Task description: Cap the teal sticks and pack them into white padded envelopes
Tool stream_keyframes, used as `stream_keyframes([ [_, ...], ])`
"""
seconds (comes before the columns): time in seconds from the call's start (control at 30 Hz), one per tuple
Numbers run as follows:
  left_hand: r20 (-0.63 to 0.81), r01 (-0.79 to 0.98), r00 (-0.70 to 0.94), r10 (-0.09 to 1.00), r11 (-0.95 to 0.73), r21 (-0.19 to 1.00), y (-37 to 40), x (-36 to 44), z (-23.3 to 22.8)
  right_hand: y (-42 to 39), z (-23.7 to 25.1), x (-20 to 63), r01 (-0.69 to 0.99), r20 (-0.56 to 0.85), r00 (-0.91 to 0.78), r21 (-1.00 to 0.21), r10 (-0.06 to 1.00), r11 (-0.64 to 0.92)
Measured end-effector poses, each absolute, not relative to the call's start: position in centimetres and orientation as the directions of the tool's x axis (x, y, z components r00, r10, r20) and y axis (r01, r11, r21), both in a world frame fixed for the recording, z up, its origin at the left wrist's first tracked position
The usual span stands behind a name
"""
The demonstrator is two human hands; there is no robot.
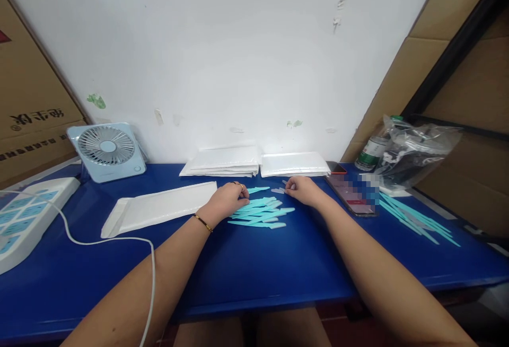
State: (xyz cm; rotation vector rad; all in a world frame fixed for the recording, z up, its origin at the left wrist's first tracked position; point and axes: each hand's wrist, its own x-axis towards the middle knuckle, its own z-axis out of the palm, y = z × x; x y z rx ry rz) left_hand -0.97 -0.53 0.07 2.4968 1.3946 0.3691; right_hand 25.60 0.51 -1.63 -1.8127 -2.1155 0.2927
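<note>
A loose pile of several light-teal plastic sticks (260, 212) lies on the blue table (254, 267) in front of me. My left hand (228, 197) rests with curled fingers on the left edge of the pile, touching the sticks. My right hand (301, 190) sits at the pile's far right and pinches the end of one pale stick (278, 190) between its fingertips. A single teal stick (257, 190) lies between the two hands. An open white padded envelope (159, 207) lies flat just left of my left hand.
Two stacks of white envelopes (254, 162) sit against the wall. A phone (352, 193) and more teal sticks (413, 217) lie to the right, beside a plastic bag and bottle (405, 151). A small fan (107, 151), a power strip (24, 214) and its white cable (119, 241) are at left.
</note>
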Motion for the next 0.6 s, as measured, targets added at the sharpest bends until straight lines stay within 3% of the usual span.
stream_keyframes([
  [0.17,0.023,0.85,0.458,0.889,-0.446,0.28,-0.7,-0.6,0.2,0.6,-1.7,25.9,0.907,0.076,-0.124,-0.395,0.989,0.144],
  [0.37,0.086,0.858,0.401,0.912,-0.406,0.314,-0.6,-1.0,0.4,0.5,-1.4,25.9,0.877,0.061,-0.084,-0.469,0.995,0.103],
  [0.6,0.271,0.849,0.403,0.874,-0.468,0.245,-0.7,-1.3,1.4,-0.9,0.7,25.6,0.572,0.222,-0.261,-0.748,0.939,0.336],
])
